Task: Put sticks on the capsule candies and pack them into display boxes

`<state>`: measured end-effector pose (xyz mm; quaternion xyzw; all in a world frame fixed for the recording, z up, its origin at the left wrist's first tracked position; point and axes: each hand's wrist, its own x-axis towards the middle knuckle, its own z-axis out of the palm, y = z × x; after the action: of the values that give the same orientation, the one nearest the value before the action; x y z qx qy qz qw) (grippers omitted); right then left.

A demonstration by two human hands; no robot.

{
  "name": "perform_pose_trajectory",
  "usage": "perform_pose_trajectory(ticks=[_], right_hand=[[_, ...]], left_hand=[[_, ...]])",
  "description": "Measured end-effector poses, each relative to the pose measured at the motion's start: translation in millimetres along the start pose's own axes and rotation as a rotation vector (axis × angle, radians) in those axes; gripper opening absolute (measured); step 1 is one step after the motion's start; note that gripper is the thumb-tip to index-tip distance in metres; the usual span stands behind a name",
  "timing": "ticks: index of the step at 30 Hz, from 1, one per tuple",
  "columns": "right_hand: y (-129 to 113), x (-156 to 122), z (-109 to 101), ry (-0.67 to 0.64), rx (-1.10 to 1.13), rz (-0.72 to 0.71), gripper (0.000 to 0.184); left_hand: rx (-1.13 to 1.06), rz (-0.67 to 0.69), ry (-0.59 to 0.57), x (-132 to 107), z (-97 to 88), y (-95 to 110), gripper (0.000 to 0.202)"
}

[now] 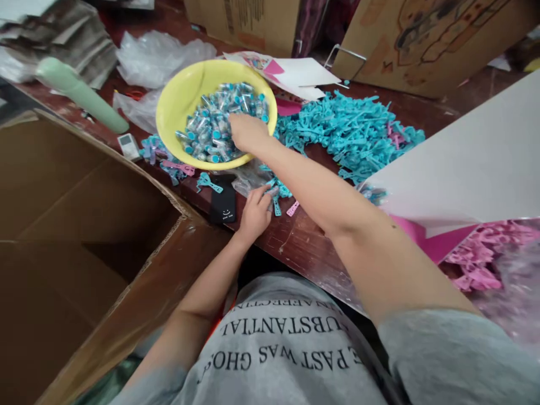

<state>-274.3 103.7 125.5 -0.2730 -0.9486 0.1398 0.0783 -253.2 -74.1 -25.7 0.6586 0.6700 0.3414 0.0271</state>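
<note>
My right hand (247, 132) reaches into a yellow bowl (177, 95) heaped with several small clear vials with teal caps (215, 121); its fingers curl down among them, and what they grip is hidden. My left hand (255, 211) rests at the table's near edge, fingers pinched on a small clear packet with a teal plastic piece (273, 194). A black phone (223, 205) lies just left of that hand.
A heap of teal plastic pieces (346, 126) lies right of the bowl; pink ones (485, 253) sit in a bag at the right under a white card (472, 163). An open cardboard box (84, 225) stands at the left. Plastic bags (156, 56), a green bottle (80, 93) and cartons (422, 39) lie behind.
</note>
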Motion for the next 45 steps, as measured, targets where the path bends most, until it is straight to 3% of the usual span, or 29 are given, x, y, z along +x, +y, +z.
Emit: perform_pose_trajectory(ticks=[2,4,8,10,13,15,17,20,23,26,28,31,33,35,37,40,43,45], right_hand=[[6.0,-2.4,-8.9,0.065,-0.041,0.059,0.019],[11.2,-10.0,-23.9,0.148,-0.074,0.054,0.022],[17.4,-44.1,-52.9,0.322,-0.029,-0.107,0.078],[18.3,-77.3,-63.2,0.392,0.038,-0.166,0.071],[19.2,-148.1,-70.8,0.508,0.162,-0.124,0.035],[22.8,-199.5,-67.1,0.584,0.222,0.001,0.035],[27.9,-242.7,-54.8,0.652,0.35,0.153,0.04],[29.4,-279.7,-28.5,0.601,0.666,0.351,0.04],[22.6,-285.4,-11.1,0.501,0.771,0.281,0.042],[19.1,-279.3,-10.3,0.461,0.67,0.129,0.047],[21.6,-279.1,-15.2,0.474,0.625,0.069,0.048],[31.8,-288.9,-20.3,0.502,0.596,0.041,0.049],[40.3,-298.1,-19.0,0.502,0.584,0.073,0.048],[47.4,-304.8,-14.9,0.472,0.584,0.117,0.045],[51.1,-306.2,-9.8,0.433,0.591,0.145,0.04],[51.1,-299.4,-1.3,0.409,0.665,0.177,0.037],[49.1,-291.2,5.4,0.434,0.752,0.231,0.031],[47.5,-290.7,6.0,0.43,0.717,0.253,0.027]], left_hand=[[0.009,-0.03,0.043,-2.9,-2.2,10.1,0.038],[0.045,-0.031,-0.04,2.2,3.9,28.2,0.032],[0.128,-0.021,-0.285,26.5,28.0,70.3,0.026],[0.116,-0.042,-0.298,32.0,30.1,79.3,0.023],[0.006,-0.098,-0.116,17.5,9.5,66.2,0.018],[-0.089,-0.197,0.113,-4.2,-13.1,44.7,0.022],[-0.183,-0.389,0.369,-25.9,-32.9,20.0,0.03],[-0.316,-0.72,0.642,-39.5,-46.8,-16.1,0.039],[-0.289,-0.787,0.673,-22.2,-47.3,-50.2,0.046],[-0.096,-0.758,0.559,9.1,-49.8,-77.4,0.042],[0.017,-0.788,0.5,23.6,-54.7,-83.7,0.031],[0.134,-0.729,0.576,25.7,-62.6,-68.7,0.025],[0.196,-0.605,0.691,21.1,-68.3,-47.0,0.029],[0.249,-0.478,0.719,21.4,-75.4,-22.7,0.032],[0.284,-0.374,0.559,30.4,-81.0,0.4,0.025],[0.315,-0.314,0.092,49.4,-73.7,32.7,0.01],[0.39,-0.392,-0.271,55.8,-44.0,59.0,0.026],[0.439,-0.441,-0.346,51.3,-22.6,65.4,0.038]])
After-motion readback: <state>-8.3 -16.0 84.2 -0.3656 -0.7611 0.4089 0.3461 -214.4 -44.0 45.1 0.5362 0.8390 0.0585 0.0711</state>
